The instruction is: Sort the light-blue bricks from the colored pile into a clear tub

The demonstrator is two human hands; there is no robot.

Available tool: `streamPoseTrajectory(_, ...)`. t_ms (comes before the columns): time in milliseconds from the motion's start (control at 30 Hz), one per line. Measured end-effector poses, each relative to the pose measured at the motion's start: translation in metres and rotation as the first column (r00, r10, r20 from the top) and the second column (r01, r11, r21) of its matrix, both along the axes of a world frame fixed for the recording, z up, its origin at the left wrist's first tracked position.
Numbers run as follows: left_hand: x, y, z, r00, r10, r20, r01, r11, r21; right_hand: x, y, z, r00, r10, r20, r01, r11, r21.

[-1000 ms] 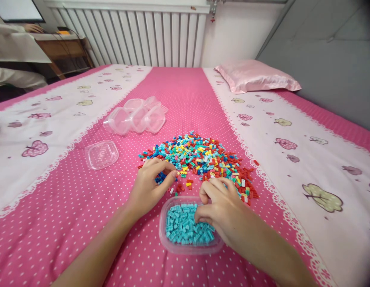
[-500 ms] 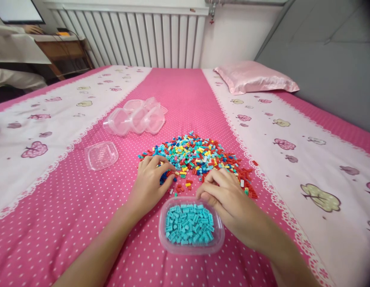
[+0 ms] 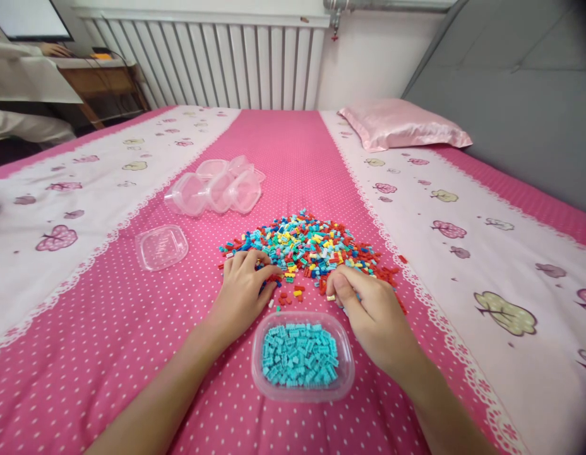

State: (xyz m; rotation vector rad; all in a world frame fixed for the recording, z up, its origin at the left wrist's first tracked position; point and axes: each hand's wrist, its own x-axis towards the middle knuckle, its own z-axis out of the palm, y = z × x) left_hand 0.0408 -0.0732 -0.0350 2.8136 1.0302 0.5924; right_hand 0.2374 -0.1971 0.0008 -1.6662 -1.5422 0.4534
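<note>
Right grip (image 3: pixel 371 309): thumb and fingers curled together at near side of brick pile (image 3: pixel 302 243); cream brick (image 3: pixel 331 297) at fingertips, can't tell if pinched
Left grip (image 3: pixel 243 287): fingers bent over pile's left end; can't tell if holding any
Brick pile: mixed colours, beyond and between both grips
Tub (image 3: pixel 302 396): turquoise bricks (image 3: pixel 300 357) inside, between grips, nearer wearer
Clear lid (image 3: pixel 161 248): left of left grip
Clear containers (image 3: pixel 217 188): bunched beyond left grip

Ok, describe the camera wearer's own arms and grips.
The left grip and right grip are ungloved human hands. The left forearm and right forearm are slim and bare, with no sleeve, watch or bracelet showing; the upper arms are out of view.
</note>
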Motion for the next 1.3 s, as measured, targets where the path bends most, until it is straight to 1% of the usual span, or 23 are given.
streamPoseTrajectory(200, 0.004, 0.002, 0.002, 0.999, 0.048, 0.005, -0.049, 0.995, 0.085, -0.004, 0.003, -0.003, 0.999, 0.034, -0.023, -0.034, 0.999, 0.002)
streamPoseTrajectory(300, 0.011, 0.006, 0.002, 1.0, 0.024, -0.016, -0.021, 0.989, 0.148, -0.003, 0.004, -0.005, 0.999, 0.02, -0.048, -0.02, 1.0, -0.014)
streamPoseTrajectory(400, 0.017, 0.009, 0.002, 0.999, 0.01, -0.034, -0.004, 0.983, 0.185, 0.0, 0.007, -0.008, 0.997, -0.014, -0.075, 0.013, 1.0, -0.012)
streamPoseTrajectory(767, 0.016, 0.008, 0.002, 1.0, 0.008, -0.03, -0.005, 0.993, 0.119, -0.003, 0.01, -0.009, 0.998, -0.042, -0.047, 0.04, 0.998, -0.04)
streamPoseTrajectory(900, 0.017, 0.009, 0.001, 0.997, 0.04, -0.064, -0.034, 0.995, 0.098, -0.003, 0.009, -0.009, 0.998, -0.032, -0.049, 0.03, 0.999, -0.033)
streamPoseTrajectory(1033, 0.018, 0.009, 0.0, 0.993, 0.066, -0.096, -0.058, 0.995, 0.082, -0.003, 0.008, -0.009, 0.998, -0.047, -0.029, 0.046, 0.998, -0.043)
streamPoseTrajectory(1167, 0.018, 0.008, 0.002, 0.996, 0.047, -0.081, -0.04, 0.996, 0.078, -0.004, 0.008, -0.008, 0.998, -0.057, -0.027, 0.055, 0.997, -0.054)
streamPoseTrajectory(1300, 0.018, 0.007, 0.003, 0.999, 0.005, -0.038, -0.001, 0.994, 0.109, -0.004, 0.008, -0.007, 0.999, -0.05, -0.018, 0.049, 0.997, -0.054)
